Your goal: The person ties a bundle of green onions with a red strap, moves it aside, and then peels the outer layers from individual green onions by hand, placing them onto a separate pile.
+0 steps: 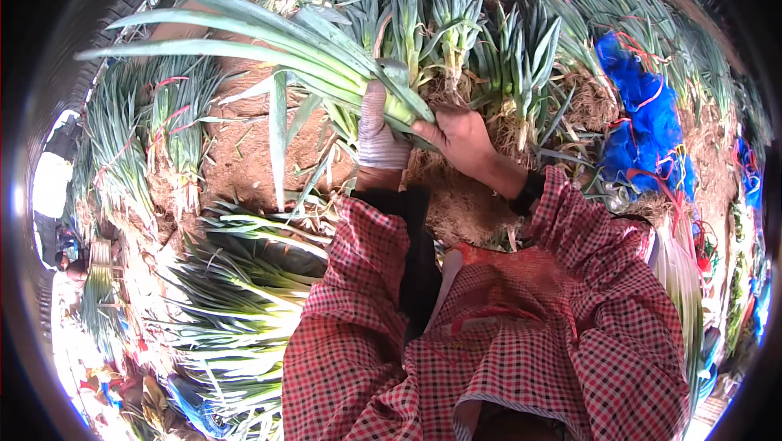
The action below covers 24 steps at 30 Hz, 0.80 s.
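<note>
A bunch of large green onions (318, 58) is held up in front of me, its long leaves fanning out to the far left. My left hand (380, 130), in a striped glove, is closed around the pale lower stalks. My bare right hand (463, 138) is at the bunch's right end, fingers curled and thumb against the stalks. It pinches a green onion leaf (414, 101) that bends over the stalks. The root ends are hidden behind my right hand. One long leaf (278, 140) hangs down left of my gloved hand.
Tied green onion bundles (179, 107) stand at left, and more (521, 58) stand beyond my hands, roots down. Loose green onions (244, 302) lie in a pile at lower left. Blue netting (648, 123) lies at right. Brown soil (244, 148) shows between them.
</note>
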Available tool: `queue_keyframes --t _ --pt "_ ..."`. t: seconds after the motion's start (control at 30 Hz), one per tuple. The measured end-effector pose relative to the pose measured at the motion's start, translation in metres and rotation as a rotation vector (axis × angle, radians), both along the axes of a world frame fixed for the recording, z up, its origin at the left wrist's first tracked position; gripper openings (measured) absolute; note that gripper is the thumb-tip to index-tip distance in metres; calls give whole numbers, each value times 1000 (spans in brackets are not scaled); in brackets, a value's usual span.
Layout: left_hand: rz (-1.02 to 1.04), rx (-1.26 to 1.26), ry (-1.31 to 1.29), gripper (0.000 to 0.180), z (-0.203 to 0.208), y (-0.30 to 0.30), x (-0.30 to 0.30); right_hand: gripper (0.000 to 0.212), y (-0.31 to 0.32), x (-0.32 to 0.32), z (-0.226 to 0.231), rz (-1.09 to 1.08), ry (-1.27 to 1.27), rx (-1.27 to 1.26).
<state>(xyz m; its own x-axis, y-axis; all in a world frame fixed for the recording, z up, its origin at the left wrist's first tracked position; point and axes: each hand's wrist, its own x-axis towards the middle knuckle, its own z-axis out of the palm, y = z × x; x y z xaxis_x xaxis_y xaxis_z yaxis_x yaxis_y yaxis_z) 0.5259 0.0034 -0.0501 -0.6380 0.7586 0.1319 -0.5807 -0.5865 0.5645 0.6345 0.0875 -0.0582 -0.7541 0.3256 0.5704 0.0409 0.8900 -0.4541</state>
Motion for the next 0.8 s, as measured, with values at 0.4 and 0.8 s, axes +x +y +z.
queue_keyframes --t 0.4,0.8 --pt "360 46 -112 66 17 -7 -35 25 214 222 -104 -939 -876 101" --pt "44 102 -24 47 -4 31 5 42 23 -1 16 -111 -362 159"
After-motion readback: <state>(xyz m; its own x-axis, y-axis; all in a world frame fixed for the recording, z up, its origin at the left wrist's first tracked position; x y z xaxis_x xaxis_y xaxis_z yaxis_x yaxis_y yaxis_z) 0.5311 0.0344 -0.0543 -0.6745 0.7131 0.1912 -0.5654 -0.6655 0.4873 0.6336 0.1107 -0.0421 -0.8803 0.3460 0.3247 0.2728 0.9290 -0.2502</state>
